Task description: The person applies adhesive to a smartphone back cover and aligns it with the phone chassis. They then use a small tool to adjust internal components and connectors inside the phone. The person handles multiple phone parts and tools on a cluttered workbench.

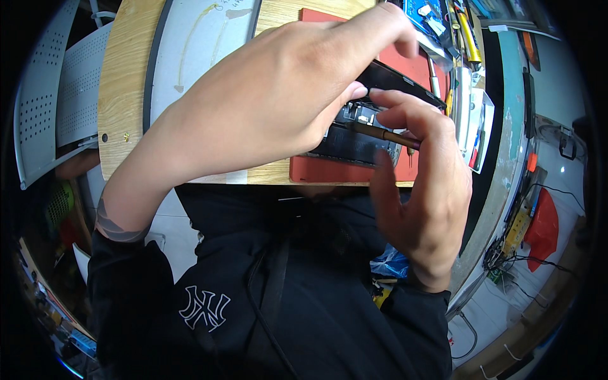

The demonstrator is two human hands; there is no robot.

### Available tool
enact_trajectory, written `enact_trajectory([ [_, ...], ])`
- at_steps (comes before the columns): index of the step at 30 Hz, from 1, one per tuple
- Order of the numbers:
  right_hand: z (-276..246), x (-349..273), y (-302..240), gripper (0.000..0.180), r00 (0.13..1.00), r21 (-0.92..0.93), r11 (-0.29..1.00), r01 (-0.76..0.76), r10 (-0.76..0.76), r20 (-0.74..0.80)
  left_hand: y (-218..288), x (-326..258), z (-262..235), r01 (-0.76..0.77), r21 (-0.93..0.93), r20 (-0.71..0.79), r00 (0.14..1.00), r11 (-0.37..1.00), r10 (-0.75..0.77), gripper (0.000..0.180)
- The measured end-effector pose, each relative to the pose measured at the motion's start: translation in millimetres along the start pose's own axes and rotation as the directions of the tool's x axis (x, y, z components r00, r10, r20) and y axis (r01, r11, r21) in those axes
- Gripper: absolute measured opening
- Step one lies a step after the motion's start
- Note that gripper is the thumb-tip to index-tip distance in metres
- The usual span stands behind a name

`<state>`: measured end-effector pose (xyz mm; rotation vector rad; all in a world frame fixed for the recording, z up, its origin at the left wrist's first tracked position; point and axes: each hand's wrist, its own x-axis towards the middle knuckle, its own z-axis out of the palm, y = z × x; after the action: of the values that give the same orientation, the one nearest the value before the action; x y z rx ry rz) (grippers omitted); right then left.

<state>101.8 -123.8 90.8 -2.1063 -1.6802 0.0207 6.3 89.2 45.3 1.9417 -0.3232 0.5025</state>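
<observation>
The right hand grips a slim brown tool over an opened black device. The left hand arches alongside, its grip impossible to tell.

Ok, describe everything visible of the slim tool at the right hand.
The slim rod-shaped tool looks metallic, dark at its left end, bronze-brown along the middle and purplish toward the right hand, which appears to hold it. It slants down to the right across the dark opened phone; whether they touch is unclear.
</observation>
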Motion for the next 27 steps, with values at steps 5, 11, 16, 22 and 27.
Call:
enact_trajectory([
  [5, 18, -6, 7, 0.018, 0.967, 0.423, 0.899, -0.11, 0.196, -0.165, 8, -3, -1, 0.169, 0.109, 0.053, 0.983, 0.98, -0.176, 0.031],
  [11, 13, -16, 20, 0.019, 0.914, 0.722, 0.689, -0.063, 0.33, -0.235, 0, -6, 5, 0.035, 0.331, 0.119, 0.99, 0.943, -0.078, 0.017],
  [16, 19, -14, 22, 0.022, 0.897, 0.636, 0.772, -0.017, 0.292, -0.331, -4, 0, 7, 0.017, 0.281, 0.049, 0.998, 0.96, -0.032, 0.011],
  [22, 49, -7, 32, 0.026, 0.862, 0.487, 0.871, 0.069, 0.194, -0.468, 11, 5, 5, 0.329, 0.154, -0.02, 0.944, 0.932, -0.33, 0.01],
  [27, 59, -6, 33, 0.026, 0.875, 0.457, 0.889, 0.025, 0.202, -0.44, 2, 10, -7, -0.127, 0.304, 0.144, 0.986, 0.944, 0.087, 0.017],
])
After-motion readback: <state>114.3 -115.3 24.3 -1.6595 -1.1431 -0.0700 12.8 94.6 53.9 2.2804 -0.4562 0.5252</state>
